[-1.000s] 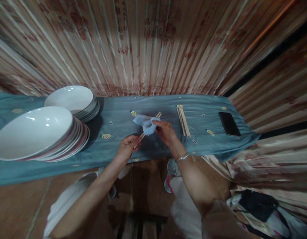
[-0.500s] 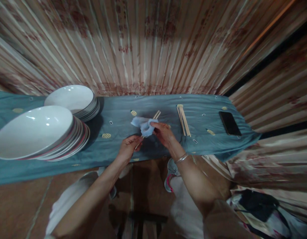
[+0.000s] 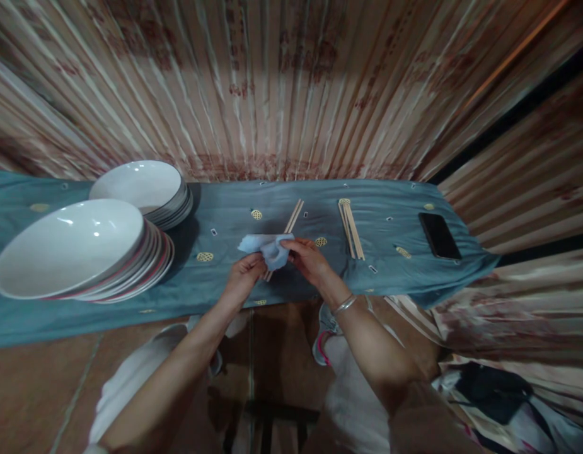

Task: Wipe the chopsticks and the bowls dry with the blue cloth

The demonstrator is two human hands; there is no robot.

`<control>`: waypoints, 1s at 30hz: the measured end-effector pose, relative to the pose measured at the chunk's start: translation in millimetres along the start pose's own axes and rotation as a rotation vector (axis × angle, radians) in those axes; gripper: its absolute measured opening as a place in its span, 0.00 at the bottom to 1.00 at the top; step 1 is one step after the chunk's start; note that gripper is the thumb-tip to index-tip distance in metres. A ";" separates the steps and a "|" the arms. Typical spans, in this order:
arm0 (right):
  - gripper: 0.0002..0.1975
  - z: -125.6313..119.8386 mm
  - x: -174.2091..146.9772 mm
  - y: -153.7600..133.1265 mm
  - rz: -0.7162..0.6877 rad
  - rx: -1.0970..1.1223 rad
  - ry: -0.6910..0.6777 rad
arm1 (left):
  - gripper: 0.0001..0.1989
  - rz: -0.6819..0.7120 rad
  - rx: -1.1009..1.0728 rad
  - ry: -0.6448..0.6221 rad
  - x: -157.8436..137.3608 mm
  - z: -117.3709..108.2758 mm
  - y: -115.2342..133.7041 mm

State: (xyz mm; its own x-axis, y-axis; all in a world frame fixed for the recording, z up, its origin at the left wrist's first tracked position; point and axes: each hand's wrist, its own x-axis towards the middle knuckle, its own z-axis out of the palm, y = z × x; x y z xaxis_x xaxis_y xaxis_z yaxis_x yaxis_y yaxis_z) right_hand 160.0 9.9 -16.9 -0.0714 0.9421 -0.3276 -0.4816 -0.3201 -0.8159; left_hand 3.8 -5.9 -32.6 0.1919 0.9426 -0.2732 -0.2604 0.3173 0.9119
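Note:
A light blue cloth is stretched between my two hands over the table. My left hand is closed, fingers pinched at the cloth's lower left edge. The thumb and fingers of my right hand grip the cloth's right side. A pair of light wooden chopsticks runs slantwise beneath the cloth; its upper ends show beyond it and its lower ends come out between my hands. The cloth hides their middle, and I cannot tell whether they rest on the table. To the right lies a small bunch of chopsticks.
Large white bowls stand stacked at the left, with a second bowl stack behind them. A black phone lies near the right end of the blue-green tablecloth. Pleated curtains hang behind the table.
My left hand has gone from the chopsticks' lower end to the cloth. The cloth has shifted left and down, and more of the chopsticks' upper length shows.

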 end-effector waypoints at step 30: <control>0.12 -11.6 -18.6 19.1 0.294 -0.432 -0.397 | 0.13 0.018 -0.072 0.098 4.5 -16.9 22.4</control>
State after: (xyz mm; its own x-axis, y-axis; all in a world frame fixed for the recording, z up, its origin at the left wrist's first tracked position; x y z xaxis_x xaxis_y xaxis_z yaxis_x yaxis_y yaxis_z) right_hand 162.2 -14.9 -32.0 -0.5030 0.7481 -0.4328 -0.0047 -0.5032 -0.8642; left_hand -17.2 7.2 -18.6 0.0943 0.9526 -0.2891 -0.3310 0.3039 0.8933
